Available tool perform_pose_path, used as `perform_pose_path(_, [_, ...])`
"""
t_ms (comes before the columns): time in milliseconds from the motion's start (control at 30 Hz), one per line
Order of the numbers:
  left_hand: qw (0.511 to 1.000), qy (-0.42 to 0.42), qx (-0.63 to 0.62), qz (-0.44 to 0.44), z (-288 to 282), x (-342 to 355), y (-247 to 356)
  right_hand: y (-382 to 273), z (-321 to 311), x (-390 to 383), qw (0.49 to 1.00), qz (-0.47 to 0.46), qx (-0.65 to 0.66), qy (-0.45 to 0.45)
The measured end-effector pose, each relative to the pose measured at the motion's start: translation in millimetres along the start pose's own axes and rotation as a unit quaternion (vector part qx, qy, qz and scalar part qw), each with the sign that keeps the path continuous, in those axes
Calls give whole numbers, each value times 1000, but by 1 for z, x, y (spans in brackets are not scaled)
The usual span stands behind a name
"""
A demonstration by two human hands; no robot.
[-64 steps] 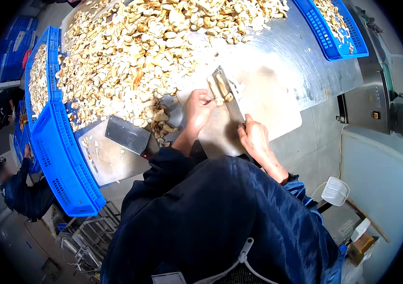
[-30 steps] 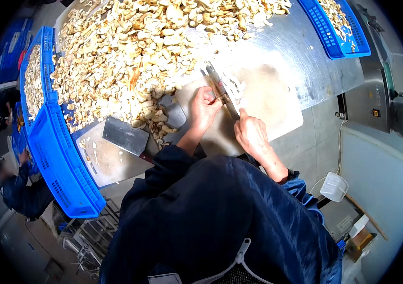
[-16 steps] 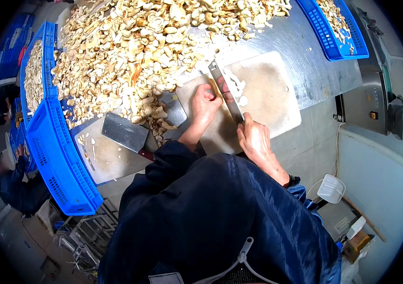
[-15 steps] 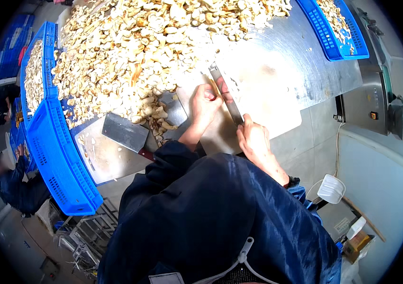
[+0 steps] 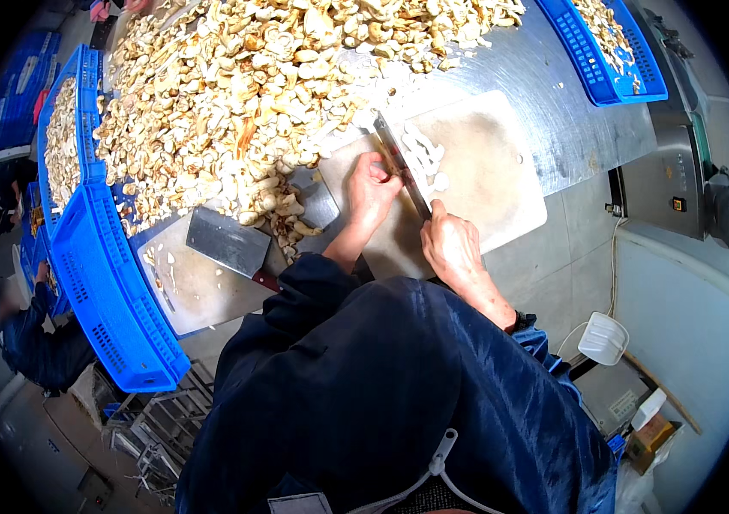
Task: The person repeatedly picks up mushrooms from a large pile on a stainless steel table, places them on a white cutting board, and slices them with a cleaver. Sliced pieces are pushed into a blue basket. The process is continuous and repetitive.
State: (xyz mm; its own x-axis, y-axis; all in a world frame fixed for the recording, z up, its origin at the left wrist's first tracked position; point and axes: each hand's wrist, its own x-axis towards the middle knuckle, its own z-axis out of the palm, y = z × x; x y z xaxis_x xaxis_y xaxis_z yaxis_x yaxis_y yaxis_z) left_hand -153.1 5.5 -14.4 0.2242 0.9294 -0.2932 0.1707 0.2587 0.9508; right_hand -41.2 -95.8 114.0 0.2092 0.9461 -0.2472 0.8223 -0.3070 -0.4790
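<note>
Holding 1 knife (image 5: 414, 188) over 1 cutting board (image 5: 486, 176) is the right hand (image 5: 455, 248).

We find the right hand (image 5: 455, 248) gripping a knife (image 5: 416, 194), the left hand (image 5: 369, 197) beside it, pale slices (image 5: 423, 154) opposite.

Dk navy jkt (image 5: 321, 377) w/ wht zip pull (image 5: 442, 454)

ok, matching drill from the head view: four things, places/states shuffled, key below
1. Right hand
2. Left hand
3. Cleaver with dark red handle
4. White slices

A. Unheld, left of both hands
B. On the board, just right of the knife
C. Holding the knife
D. Fingers bent, left of the knife

Pairs: 1-C, 2-D, 3-A, 4-B
</note>
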Motion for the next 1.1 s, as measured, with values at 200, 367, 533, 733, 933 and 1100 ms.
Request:
perform_pose_path(200, [999, 7, -5, -33, 0, -1, 1, 0, 5, 6, 1000, -11, -13, 9])
perform_pose_path(367, [1000, -20, 5, -7, 1, -1, 0, 1, 18, 28, 1000, -19, -1, 23])
perform_pose_path(533, [993, -99, -68, -20, -18, -16, 21, 27, 2, 44, 993, -4, 109, 49])
perform_pose_path(733, [999, -31, -32, -26, -43, -11, 18, 50, -46, -9, 952, 138, 267, 61])
perform_pose_path(933, [994, -27, 105, -31, -43, -19, 13, 51, -17, -33, 976, 86, 195, 37])
perform_pose_path(1100, [943, -62, 327, 30, -18, -16, 37, 60, -15, -39, 963, 118, 239, 38])
